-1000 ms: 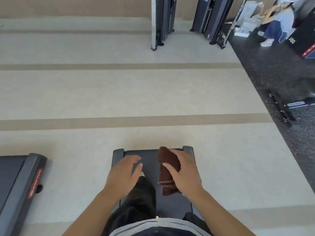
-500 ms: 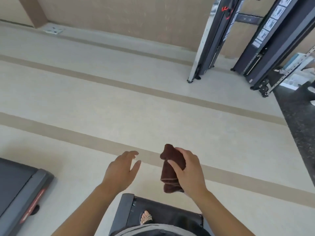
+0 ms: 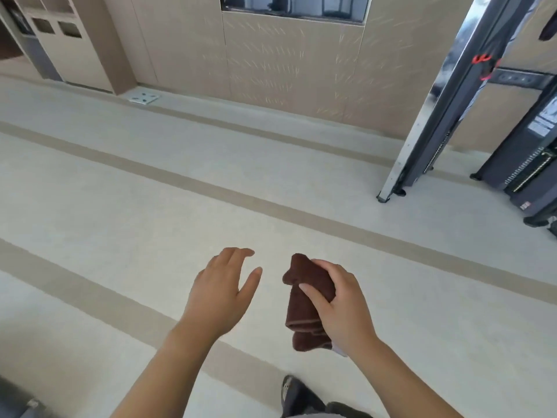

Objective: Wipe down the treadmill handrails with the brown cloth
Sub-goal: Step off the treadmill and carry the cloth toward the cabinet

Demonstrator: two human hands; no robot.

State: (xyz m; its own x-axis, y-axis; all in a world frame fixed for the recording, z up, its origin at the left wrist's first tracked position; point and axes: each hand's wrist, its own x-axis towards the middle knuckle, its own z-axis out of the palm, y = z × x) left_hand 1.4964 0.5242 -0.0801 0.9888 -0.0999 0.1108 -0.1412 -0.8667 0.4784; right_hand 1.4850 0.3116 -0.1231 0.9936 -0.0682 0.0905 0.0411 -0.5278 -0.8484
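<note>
— What is seen of the hands, from the left?

— The left hand (image 3: pixel 221 292) is held palm-down over the floor (image 3: pixel 120 206), fingers loosely spread, with nothing gripped or touched. Just beside it, the brown cloth (image 3: pixel 304 300) is clasped by the right hand (image 3: pixel 342 306), thumb laid across the folded bundle, fingers wrapped behind.

— What is cut off or hard to make out?

— A dark corner at the lower left edge cannot be identified. A foot (image 3: pixel 294 392) is partly cropped at the bottom. The gym machine (image 3: pixel 437 116) on the right is cut off at the frame edge.

— Any writing?

— Labels are seen on the machine, but nothing can be read.
</note>
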